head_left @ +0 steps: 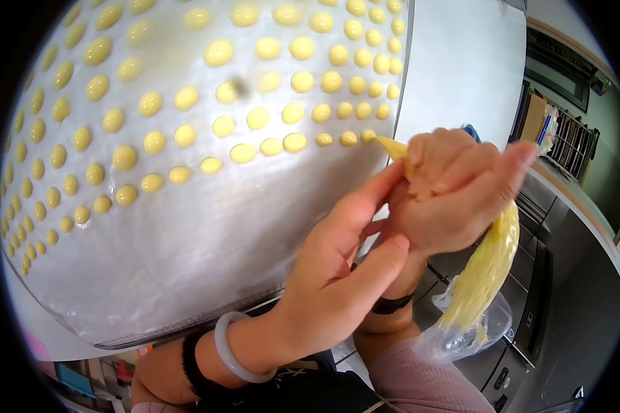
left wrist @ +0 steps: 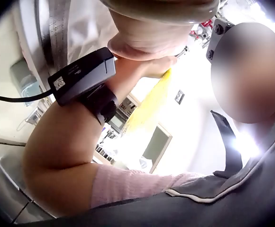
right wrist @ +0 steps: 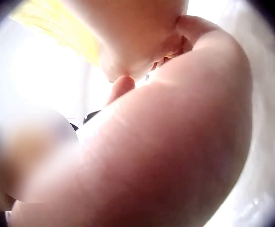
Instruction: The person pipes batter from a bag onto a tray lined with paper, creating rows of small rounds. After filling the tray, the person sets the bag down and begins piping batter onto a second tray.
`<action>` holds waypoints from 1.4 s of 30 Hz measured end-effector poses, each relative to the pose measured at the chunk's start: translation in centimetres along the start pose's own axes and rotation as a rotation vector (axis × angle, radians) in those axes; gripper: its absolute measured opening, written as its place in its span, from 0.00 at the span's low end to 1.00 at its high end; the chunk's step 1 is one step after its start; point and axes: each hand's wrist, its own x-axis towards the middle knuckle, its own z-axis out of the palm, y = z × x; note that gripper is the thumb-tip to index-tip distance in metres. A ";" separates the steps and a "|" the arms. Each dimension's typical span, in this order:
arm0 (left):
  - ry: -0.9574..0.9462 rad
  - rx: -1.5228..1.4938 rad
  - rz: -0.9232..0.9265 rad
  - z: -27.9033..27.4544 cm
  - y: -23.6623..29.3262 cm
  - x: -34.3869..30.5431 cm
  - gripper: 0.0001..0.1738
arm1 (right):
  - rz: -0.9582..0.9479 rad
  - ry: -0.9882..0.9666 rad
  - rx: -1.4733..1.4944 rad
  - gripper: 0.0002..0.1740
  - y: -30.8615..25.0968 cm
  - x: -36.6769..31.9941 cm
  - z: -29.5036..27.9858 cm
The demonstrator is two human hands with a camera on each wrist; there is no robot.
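In the head view my right hand [head_left: 455, 189] grips the neck of a clear piping bag [head_left: 486, 265] filled with yellow mixture. The full bag hangs below that hand, and its narrow tip is at a small yellow dot [head_left: 368, 135] at the right end of the nearest row. My left hand [head_left: 341, 275] is beside it, its index finger reaching to the bag near the tip and its thumb by my right wrist. The left wrist view shows the bag [left wrist: 149, 106] hanging from my right hand [left wrist: 160, 66]. The right wrist view shows the bag [right wrist: 64, 28] beside my right hand.
Rows of glossy yellow dots [head_left: 218, 52] cover much of a translucent sheet [head_left: 186, 275]. Bare sheet lies on the near side of the rows. A white surface [head_left: 461, 69] extends to the right of the sheet. Dark cabinets stand below right, beside a rack [head_left: 575, 144].
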 end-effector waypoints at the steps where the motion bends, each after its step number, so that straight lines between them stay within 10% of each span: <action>1: -0.018 0.015 0.048 0.1 -0.4 0.2 0.29 | -0.015 -0.010 0.014 0.31 -0.2 0.3 -0.3; 13: -0.017 0.079 0.038 1.3 -0.8 0.3 0.27 | 0.051 0.095 -0.087 0.30 -0.8 0.7 -0.4; 21: -0.085 0.619 -0.302 5.5 6.1 -6.6 0.11 | -0.084 -0.430 -0.175 0.29 -9.7 1.2 -7.3; 26: 0.043 1.442 0.763 10.7 8.9 -9.8 0.24 | 0.156 -0.881 -0.624 0.19 -14.6 -2.7 -6.6; 29: 0.042 1.350 0.801 12.5 8.9 -12.1 0.26 | -0.702 -0.984 -1.050 0.16 -16.8 -6.4 -5.7; 35: 0.048 1.359 0.855 12.0 13.4 -22.5 0.27 | -0.575 -1.430 -0.460 0.27 -24.8 -12.9 2.0; 39: 0.170 1.226 1.071 11.8 19.0 -30.7 0.26 | -0.469 -1.168 -0.346 0.29 -28.0 -13.8 3.7; 40: 0.188 1.288 1.222 11.8 20.1 -32.6 0.25 | -0.727 -1.064 -0.142 0.21 -36.5 -16.8 6.3; 42: 0.191 1.396 1.366 11.8 22.1 -36.3 0.23 | -0.024 -0.896 0.549 0.42 -37.0 -18.4 6.3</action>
